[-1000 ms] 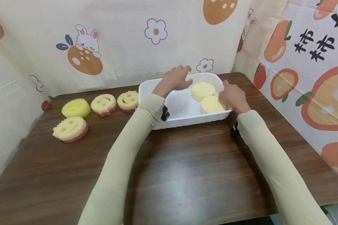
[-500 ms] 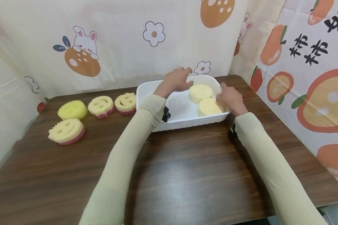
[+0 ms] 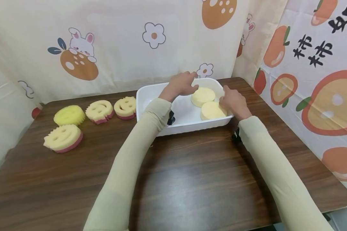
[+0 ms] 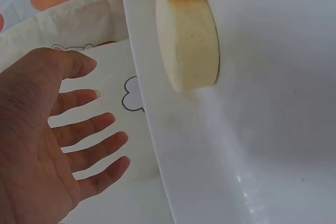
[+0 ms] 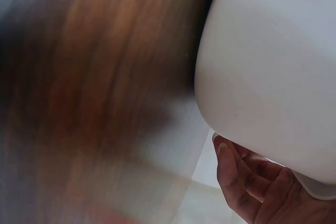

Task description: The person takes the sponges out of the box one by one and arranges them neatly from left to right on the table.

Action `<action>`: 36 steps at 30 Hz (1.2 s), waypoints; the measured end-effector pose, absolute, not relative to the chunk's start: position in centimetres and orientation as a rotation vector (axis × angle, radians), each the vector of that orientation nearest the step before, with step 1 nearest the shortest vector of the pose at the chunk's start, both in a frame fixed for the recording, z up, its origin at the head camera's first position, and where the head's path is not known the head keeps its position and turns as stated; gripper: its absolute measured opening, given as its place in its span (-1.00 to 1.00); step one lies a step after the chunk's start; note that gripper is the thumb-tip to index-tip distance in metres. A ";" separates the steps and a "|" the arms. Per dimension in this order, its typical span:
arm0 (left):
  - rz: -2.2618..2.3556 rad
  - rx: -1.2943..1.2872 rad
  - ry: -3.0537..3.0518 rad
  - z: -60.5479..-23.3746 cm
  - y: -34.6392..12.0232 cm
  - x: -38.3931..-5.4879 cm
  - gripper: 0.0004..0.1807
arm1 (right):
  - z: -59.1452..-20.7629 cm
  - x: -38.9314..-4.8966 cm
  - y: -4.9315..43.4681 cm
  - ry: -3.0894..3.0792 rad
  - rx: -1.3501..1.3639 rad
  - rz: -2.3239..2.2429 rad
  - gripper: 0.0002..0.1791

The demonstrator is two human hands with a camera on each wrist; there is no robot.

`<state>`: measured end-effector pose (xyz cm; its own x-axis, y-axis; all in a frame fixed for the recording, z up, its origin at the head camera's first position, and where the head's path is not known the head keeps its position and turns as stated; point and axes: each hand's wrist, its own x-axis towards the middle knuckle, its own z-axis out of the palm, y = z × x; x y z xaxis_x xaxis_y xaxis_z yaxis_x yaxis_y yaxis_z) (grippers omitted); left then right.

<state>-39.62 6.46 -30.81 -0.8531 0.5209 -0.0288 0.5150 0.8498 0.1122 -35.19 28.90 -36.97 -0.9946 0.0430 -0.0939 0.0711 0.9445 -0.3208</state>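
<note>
White tray point(image 3: 185, 112) — two yellow discs point(image 3: 203, 96) inside, touching.

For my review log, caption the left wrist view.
Left hand, fingers apart, near a white tray holding two pale sponges.

Cropped tray point(image 5: 262, 77), right wrist view

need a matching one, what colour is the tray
The tray is white; it shows best in the head view.
</note>
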 end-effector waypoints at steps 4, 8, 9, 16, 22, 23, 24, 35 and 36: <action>0.167 0.844 2.948 -31.2 6.8 -40.0 -0.40 | -36.8 -35.2 28.9 3.001 0.094 -0.505 -0.39; 0.195 0.850 2.933 -31.4 7.0 -40.3 -0.39 | -36.6 -35.2 28.9 3.000 0.088 -0.501 -0.40; 0.208 0.852 2.933 -31.4 7.1 -40.4 -0.39 | -36.5 -35.2 28.9 3.002 0.085 -0.499 -0.40; 0.239 0.841 2.934 -32.0 7.5 -41.0 -0.39 | -36.2 -35.3 28.8 3.015 0.084 -0.504 -0.40; 0.224 0.806 2.906 -32.8 7.9 -41.1 -0.38 | -36.5 -35.0 28.7 3.009 0.084 -0.518 -0.40; 0.227 0.815 2.906 -32.9 7.9 -41.1 -0.37 | -36.6 -34.9 28.7 3.014 0.083 -0.517 -0.40; 0.234 0.824 2.907 -33.0 8.0 -41.1 -0.37 | -36.7 -34.9 28.8 3.021 0.082 -0.517 -0.40; 0.300 0.797 2.840 -34.8 7.6 -41.6 -0.32 | -36.6 -34.9 28.7 3.032 0.066 -0.515 -0.42; 0.310 0.797 2.838 -34.8 7.7 -41.7 -0.31 | -36.5 -34.9 28.7 3.034 0.069 -0.515 -0.43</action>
